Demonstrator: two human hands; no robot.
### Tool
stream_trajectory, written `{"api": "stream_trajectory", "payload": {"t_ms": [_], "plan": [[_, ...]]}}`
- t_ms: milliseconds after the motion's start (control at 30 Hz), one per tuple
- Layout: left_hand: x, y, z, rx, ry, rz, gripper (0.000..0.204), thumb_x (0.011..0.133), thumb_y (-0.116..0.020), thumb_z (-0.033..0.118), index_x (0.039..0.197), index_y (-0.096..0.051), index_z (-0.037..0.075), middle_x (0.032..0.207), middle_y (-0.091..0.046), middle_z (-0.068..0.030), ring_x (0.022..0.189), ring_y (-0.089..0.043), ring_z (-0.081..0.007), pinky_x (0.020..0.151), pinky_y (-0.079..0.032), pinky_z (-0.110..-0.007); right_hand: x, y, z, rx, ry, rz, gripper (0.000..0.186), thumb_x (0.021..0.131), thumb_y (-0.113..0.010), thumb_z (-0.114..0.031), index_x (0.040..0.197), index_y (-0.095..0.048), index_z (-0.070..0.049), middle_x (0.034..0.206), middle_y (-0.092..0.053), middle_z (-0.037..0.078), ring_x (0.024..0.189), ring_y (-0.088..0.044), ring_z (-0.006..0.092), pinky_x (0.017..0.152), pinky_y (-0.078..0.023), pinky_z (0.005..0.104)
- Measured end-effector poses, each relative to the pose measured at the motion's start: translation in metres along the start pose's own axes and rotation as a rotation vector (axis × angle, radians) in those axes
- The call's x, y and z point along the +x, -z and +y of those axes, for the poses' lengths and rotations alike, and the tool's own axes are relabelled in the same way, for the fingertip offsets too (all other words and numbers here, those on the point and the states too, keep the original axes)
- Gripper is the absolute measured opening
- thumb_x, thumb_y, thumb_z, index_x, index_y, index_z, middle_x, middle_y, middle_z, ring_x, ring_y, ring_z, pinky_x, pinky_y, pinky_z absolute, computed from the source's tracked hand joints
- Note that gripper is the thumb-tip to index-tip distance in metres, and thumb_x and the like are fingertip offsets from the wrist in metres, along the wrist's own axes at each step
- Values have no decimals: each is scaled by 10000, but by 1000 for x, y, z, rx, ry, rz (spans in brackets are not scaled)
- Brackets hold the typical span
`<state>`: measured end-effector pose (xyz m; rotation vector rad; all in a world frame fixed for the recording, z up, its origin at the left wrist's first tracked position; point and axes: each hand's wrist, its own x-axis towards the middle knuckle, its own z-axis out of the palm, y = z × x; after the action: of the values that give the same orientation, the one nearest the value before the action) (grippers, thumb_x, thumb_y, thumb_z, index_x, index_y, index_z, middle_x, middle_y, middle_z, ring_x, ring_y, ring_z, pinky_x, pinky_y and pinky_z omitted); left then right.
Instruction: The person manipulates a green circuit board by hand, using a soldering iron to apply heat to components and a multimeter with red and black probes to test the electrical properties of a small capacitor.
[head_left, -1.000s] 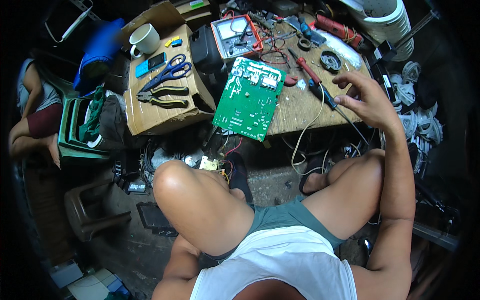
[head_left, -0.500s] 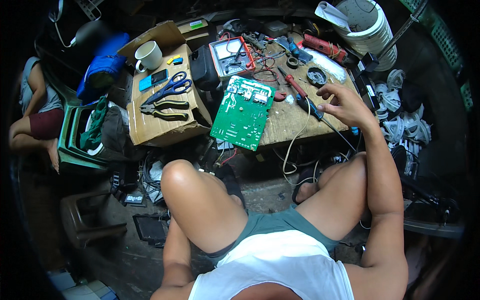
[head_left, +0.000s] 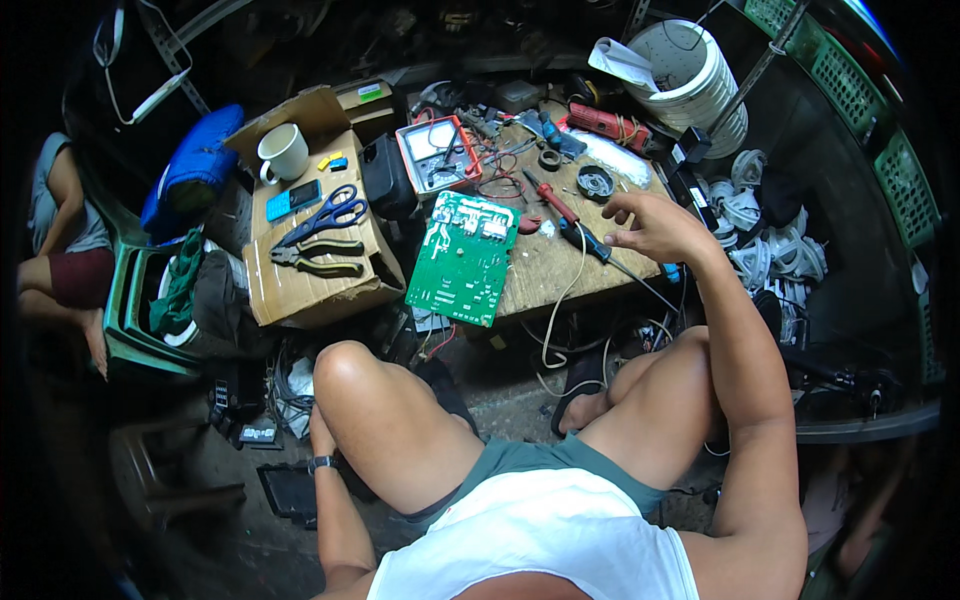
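My right hand (head_left: 655, 228) hovers over the right side of the wooden table, thumb and forefinger apart, with nothing seen between them. Just left of it lies a screwdriver (head_left: 585, 240) with a dark blue handle. Beyond that rests a red-handled soldering iron (head_left: 555, 200) with a pale cord. A green circuit board (head_left: 460, 262) lies solder side up at the table's front left edge. My left hand (head_left: 319, 432) is down beside my left knee, mostly hidden behind the leg, so its fingers do not show.
On a cardboard box (head_left: 275, 235) lie pliers (head_left: 318, 257), scissors (head_left: 325, 215), a keypad phone (head_left: 292, 200) and a mug (head_left: 283, 152). An analog multimeter (head_left: 438, 155) sits behind the board. White buckets (head_left: 690, 95) stand at back right. Another person (head_left: 70, 220) sits at far left.
The view has shifted, so the table appears further left. My left forearm with its wristwatch has come into sight beside the knee. My right hand stays raised over the table.
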<state>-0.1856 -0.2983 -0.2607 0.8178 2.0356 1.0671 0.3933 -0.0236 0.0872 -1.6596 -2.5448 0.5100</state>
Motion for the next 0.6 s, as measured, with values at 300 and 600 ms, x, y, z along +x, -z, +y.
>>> {"api": "stream_trajectory", "payload": {"t_ms": [300, 600], "plan": [[-5, 13, 226, 140, -436, 248, 246, 974, -598, 106, 1174, -635, -34, 1072, -690, -116, 965, -636, -181, 885, -503, -317, 70, -60, 28, 90, -84, 78, 371, 873, -723, -281, 1118, -683, -5, 1054, -704, 223, 1023, -664, 383, 886, -511, 460], [-24, -108, 447, 68, -867, -212, 227, 984, -609, 99, 1177, -638, -17, 1092, -697, -107, 1021, -660, -172, 897, -514, -303, 108, -114, 53, 185, -241, 231, 452, 868, -724, -358, 1126, -597, -9, 1071, -685, 250, 1043, -651, 418, 886, -500, 504]]}}
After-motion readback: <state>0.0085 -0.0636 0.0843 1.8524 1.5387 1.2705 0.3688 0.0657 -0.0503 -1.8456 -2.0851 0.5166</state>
